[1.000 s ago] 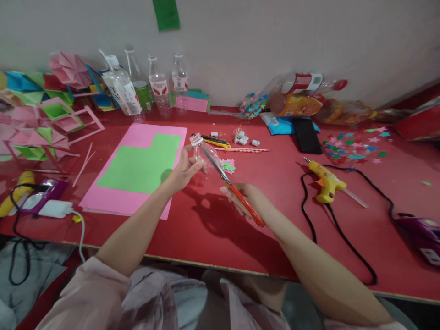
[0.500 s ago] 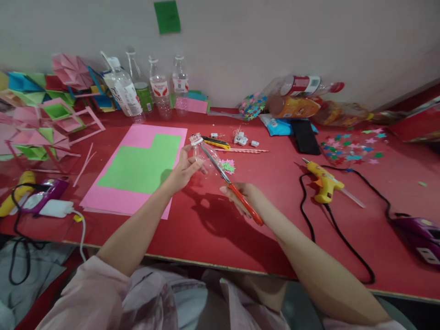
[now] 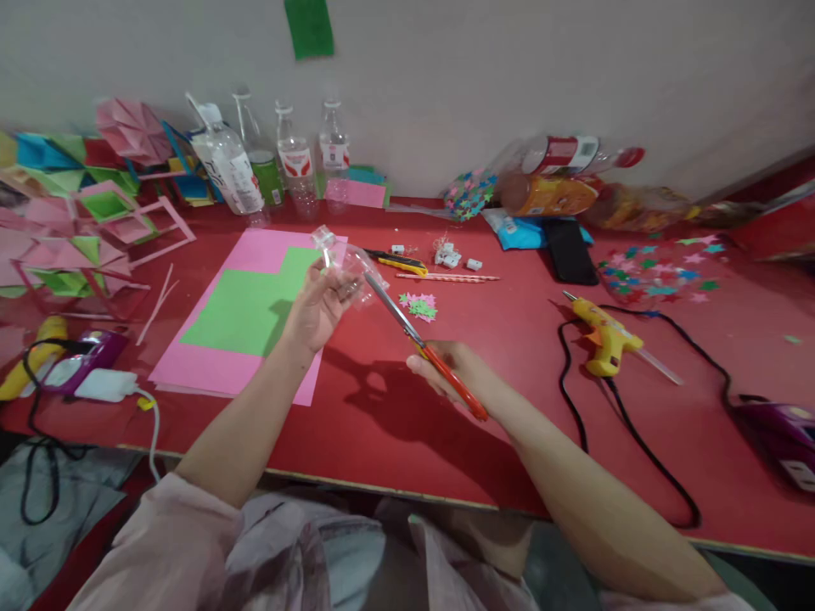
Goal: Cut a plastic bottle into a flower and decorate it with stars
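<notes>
My left hand (image 3: 317, 307) grips a clear plastic bottle piece (image 3: 347, 265), with its neck pointing up and left. In my right hand (image 3: 455, 373) are the orange handles of a pair of scissors (image 3: 407, 327). The scissor blades look closed, and their tips reach the right side of the clear piece; whether they touch it I cannot tell. Under my left forearm and hand lie a green sheet (image 3: 248, 310) and a pink sheet (image 3: 255, 246). Small pink and green paper stars (image 3: 418, 306) rest on the table just beyond the scissors.
A yellow glue gun (image 3: 604, 339) with a black cord lies at the right. Behind are a yellow cutter (image 3: 401, 263), a striped straw (image 3: 449, 277), a black phone (image 3: 569, 250) and clear bottles (image 3: 296, 165). Folded paper models (image 3: 82, 212) stand at the left.
My left hand has moved left with the bottle piece, turning palm-up, away from the scissors. The paper stars now show fully. My right hand and the scissors have barely shifted.
</notes>
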Available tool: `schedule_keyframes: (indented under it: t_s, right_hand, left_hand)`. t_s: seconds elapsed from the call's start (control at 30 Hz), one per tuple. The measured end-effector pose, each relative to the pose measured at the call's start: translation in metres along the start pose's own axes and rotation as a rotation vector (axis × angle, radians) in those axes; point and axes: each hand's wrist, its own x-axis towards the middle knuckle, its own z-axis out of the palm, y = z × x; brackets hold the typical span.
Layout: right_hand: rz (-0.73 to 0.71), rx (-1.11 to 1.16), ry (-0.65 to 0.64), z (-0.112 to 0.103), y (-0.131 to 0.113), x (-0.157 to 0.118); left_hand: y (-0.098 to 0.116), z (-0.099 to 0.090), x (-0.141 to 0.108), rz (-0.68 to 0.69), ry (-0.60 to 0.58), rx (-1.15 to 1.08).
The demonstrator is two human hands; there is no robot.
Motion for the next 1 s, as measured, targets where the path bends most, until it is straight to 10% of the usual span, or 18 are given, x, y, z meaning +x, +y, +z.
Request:
schedule_keyframes:
  t_s: [0.27, 1.0]
  right_hand:
    - [-0.066, -0.187, 0.105, 0.0020, 0.0013, -0.0009]
    - [-0.029, -0.218, 0.144, 0.0005, -0.0029, -0.0014]
  left_hand:
    - [0.0073, -0.0047, 0.0066, 0.076, 0.175, -0.102]
    - [0.0047, -0.0001, 0.0038, 0.061, 0.164, -0.098]
